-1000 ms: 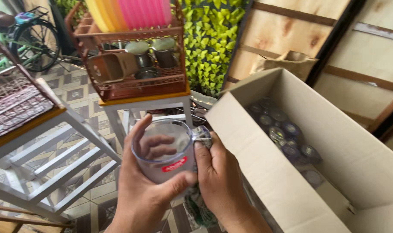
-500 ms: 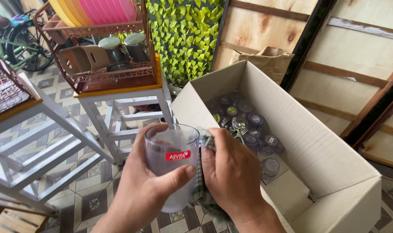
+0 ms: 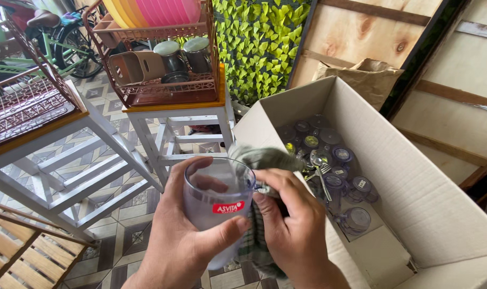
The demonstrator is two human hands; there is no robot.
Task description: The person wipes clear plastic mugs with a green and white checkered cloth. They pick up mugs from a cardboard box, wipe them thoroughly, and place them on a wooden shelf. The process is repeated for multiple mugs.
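Observation:
My left hand (image 3: 185,241) wraps around a clear plastic mug (image 3: 214,203) with a red label, held upright at the bottom middle of the view. My right hand (image 3: 291,225) grips a grey-green checked cloth (image 3: 262,160) and presses it against the mug's rim and handle side. Part of the cloth hangs down below my hands. Just right of my hands sits an open cardboard box (image 3: 415,176) holding several similar clear mugs (image 3: 340,176) and some metal spoons (image 3: 319,168).
A white stool (image 3: 184,128) carries a brown dish rack (image 3: 163,64) with cups and coloured plates. At left stands another white table with a wire rack (image 3: 24,107). Green leaf wall, wooden panels, a paper bag (image 3: 361,75), a bicycle and a patterned tile floor surround them.
The view has swung right and down, bringing more of the box into sight. My right hand has moved the cloth up over the mug's rim.

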